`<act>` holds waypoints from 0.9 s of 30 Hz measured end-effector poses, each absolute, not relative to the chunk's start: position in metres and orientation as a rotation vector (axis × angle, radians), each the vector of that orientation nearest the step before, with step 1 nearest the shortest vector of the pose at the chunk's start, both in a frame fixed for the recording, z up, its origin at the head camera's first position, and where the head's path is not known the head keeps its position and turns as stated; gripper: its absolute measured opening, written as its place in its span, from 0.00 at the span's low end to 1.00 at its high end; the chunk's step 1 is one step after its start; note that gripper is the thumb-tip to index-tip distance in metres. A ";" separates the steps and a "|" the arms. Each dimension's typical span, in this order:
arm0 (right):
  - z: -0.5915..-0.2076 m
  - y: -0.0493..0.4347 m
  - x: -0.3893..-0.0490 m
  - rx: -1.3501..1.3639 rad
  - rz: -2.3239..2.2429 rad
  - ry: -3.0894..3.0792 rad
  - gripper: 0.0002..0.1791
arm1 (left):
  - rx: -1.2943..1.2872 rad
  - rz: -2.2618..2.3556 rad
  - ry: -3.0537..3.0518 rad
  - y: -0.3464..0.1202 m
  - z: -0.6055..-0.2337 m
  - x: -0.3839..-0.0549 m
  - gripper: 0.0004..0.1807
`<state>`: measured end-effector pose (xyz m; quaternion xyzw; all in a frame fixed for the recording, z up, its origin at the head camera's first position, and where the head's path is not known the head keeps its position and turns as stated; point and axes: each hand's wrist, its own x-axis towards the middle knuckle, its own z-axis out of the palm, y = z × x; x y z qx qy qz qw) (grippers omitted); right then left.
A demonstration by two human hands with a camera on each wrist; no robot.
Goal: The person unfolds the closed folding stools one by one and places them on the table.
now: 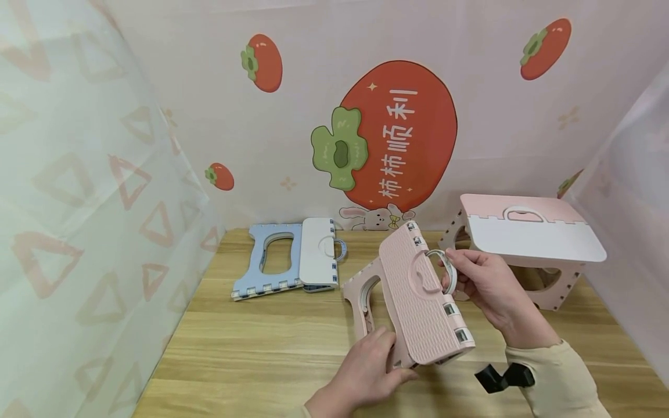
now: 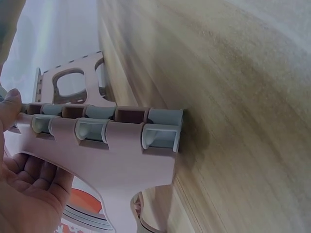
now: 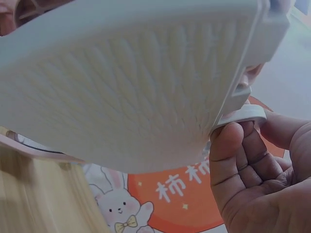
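Observation:
A folded pink step stool (image 1: 413, 296) is held tilted above the wooden table, its textured seat panel facing up. My left hand (image 1: 366, 368) grips the near side of its leg panel; in the left wrist view, that hand (image 2: 34, 194) has its thumb on the hinged edge and its fingers through the opening. With thumb and fingers, my right hand (image 1: 488, 284) pinches the white loop handle (image 1: 450, 273) at the seat's hinge. The right wrist view shows the stool's white seat half (image 3: 126, 97) from below, with fingers around the handle (image 3: 243, 115).
A folded blue and white stool (image 1: 319, 252) lies at the table's back left. Upright at the back right stands an unfolded pink and white stool (image 1: 538, 241). Printed cloth walls (image 1: 292, 116) enclose the wooden table (image 1: 219, 354) at the back and sides.

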<state>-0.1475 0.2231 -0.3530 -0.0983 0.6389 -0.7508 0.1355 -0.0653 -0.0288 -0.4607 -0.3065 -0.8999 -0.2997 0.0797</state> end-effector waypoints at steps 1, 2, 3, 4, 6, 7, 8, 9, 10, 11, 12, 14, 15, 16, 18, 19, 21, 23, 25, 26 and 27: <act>-0.353 0.223 -0.147 -0.283 -2.178 1.850 0.15 | -0.917 -0.909 -2.694 -0.029 -0.461 -0.066 0.20; -0.352 0.222 -0.147 -0.284 -2.181 1.853 0.15 | -0.919 -0.929 -2.696 -0.029 -0.461 -0.067 0.20; -0.352 0.222 -0.147 -0.286 -2.184 1.853 0.14 | -0.920 -0.945 -2.699 -0.030 -0.461 -0.068 0.20; -0.351 0.221 -0.146 -0.288 -2.189 1.853 0.14 | -0.920 -0.962 -2.706 -0.030 -0.461 -0.068 0.20; -0.350 0.220 -0.146 -0.293 -2.196 1.851 0.13 | -0.925 -0.984 -2.718 -0.031 -0.460 -0.070 0.20; -0.349 0.220 -0.145 -0.293 -2.200 1.849 0.13 | -0.929 -1.000 -2.722 -0.031 -0.460 -0.070 0.20; -0.349 0.219 -0.144 -0.292 -2.202 1.850 0.14 | -0.935 -1.013 -2.723 -0.032 -0.460 -0.071 0.20; -0.348 0.219 -0.143 -0.288 -2.204 1.851 0.14 | -0.942 -1.024 -2.722 -0.033 -0.460 -0.071 0.20; -0.347 0.218 -0.143 -0.283 -2.205 1.853 0.14 | -0.950 -1.035 -2.718 -0.033 -0.460 -0.072 0.20; -0.346 0.218 -0.142 -0.279 -2.205 1.857 0.14 | -0.961 -1.038 -2.710 -0.033 -0.460 -0.072 0.20; -0.346 0.218 -0.141 -0.278 -2.205 1.864 0.14 | -0.969 -1.048 -2.704 -0.034 -0.460 -0.073 0.20; -0.345 0.217 -0.140 -0.287 -2.207 1.872 0.13 | -0.985 -1.062 -2.690 -0.035 -0.461 -0.074 0.20; -0.345 0.217 -0.140 -0.293 -2.208 1.873 0.13 | -0.991 -1.071 -2.687 -0.035 -0.462 -0.075 0.20; -0.344 0.217 -0.140 -0.303 -2.208 1.874 0.12 | -0.996 -1.078 -2.683 -0.035 -0.462 -0.076 0.20; -0.344 0.216 -0.139 -0.321 -2.207 1.879 0.11 | -1.004 -1.088 -2.672 -0.036 -0.462 -0.077 0.21; -0.343 0.216 -0.139 -0.327 -2.207 1.880 0.11 | -1.009 -1.092 -2.665 -0.036 -0.463 -0.078 0.21; -0.342 0.216 -0.138 -0.335 -2.205 1.885 0.11 | -1.013 -1.092 -2.656 -0.036 -0.463 -0.079 0.22; -0.341 0.215 -0.138 -0.341 -2.205 1.898 0.12 | -1.013 -1.091 -2.653 -0.037 -0.462 -0.079 0.22; -0.340 0.214 -0.138 -0.349 -2.211 1.903 0.13 | -1.008 -1.103 -2.667 -0.037 -0.461 -0.080 0.21; -0.340 0.214 -0.138 -0.352 -2.214 1.906 0.14 | -1.003 -1.109 -2.678 -0.037 -0.461 -0.080 0.21; -0.339 0.213 -0.138 -0.353 -2.218 1.907 0.14 | -0.996 -1.123 -2.689 -0.038 -0.460 -0.081 0.20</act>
